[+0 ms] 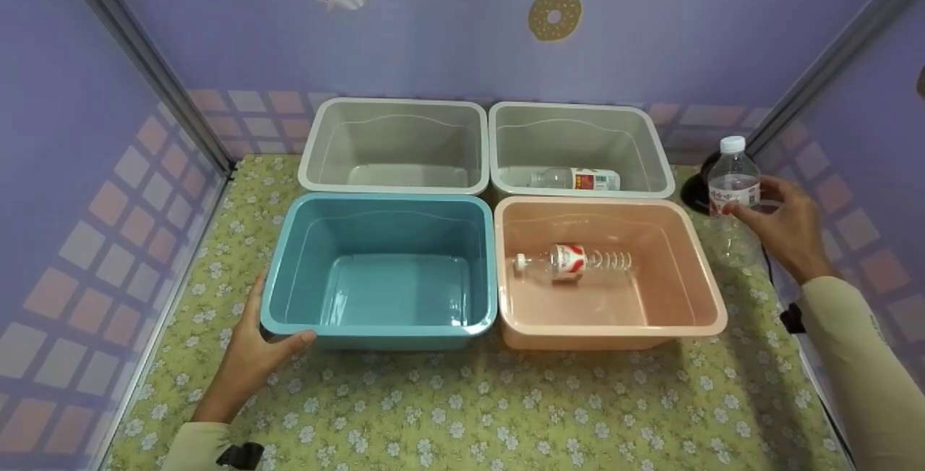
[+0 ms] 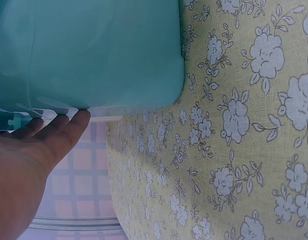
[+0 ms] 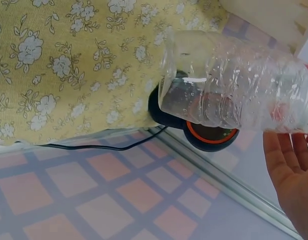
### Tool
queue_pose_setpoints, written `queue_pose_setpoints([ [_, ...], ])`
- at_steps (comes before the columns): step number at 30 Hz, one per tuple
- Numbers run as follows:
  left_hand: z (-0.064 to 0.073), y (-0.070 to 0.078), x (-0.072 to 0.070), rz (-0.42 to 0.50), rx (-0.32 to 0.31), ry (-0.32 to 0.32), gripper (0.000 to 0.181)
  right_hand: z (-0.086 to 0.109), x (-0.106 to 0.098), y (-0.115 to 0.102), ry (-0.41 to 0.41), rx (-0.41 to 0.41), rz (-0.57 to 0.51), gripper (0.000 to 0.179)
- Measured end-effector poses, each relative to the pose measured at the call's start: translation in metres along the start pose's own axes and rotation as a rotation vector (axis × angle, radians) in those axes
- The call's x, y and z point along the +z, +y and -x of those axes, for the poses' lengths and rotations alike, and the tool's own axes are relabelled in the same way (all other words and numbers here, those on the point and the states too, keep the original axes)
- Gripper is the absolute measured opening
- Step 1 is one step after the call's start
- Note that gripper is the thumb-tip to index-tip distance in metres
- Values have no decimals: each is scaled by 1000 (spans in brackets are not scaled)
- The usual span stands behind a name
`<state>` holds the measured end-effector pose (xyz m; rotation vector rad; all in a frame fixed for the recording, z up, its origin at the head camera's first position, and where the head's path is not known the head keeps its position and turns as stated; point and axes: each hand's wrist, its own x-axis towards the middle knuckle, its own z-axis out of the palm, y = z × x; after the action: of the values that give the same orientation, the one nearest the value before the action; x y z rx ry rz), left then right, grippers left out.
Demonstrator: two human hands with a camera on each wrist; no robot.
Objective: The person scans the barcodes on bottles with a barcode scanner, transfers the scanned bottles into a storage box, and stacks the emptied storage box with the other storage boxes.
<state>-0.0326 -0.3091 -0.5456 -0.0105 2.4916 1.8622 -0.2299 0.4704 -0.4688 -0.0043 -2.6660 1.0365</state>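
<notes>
My right hand (image 1: 788,225) grips a clear plastic bottle (image 1: 736,196) by its label, upright with its white cap on, beside the orange bin (image 1: 704,269). In the right wrist view the bottle's ribbed lower part (image 3: 234,80) shows no liquid. My left hand (image 1: 249,355) rests against the front left corner of the blue bin (image 1: 379,330). Its fingers (image 2: 63,127) lie fairly straight along the outer wall, with the thumb at the front. A small bottle (image 1: 571,261) with a red and white label lies on its side inside the orange bin.
Two grey bins, a left one (image 1: 394,189) and a right one (image 1: 661,160), stand behind the coloured pair. The right one contains another labelled bottle (image 1: 596,179). A dark device (image 3: 211,135) with an orange ring and a cable (image 3: 98,147) sits at the back right, near the wall.
</notes>
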Motion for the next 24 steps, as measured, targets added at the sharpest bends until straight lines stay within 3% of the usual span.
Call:
queue_pose_setpoints([
  [24, 1, 0, 0, 2, -4, 3, 116, 1, 11, 18, 313, 220, -3, 71],
])
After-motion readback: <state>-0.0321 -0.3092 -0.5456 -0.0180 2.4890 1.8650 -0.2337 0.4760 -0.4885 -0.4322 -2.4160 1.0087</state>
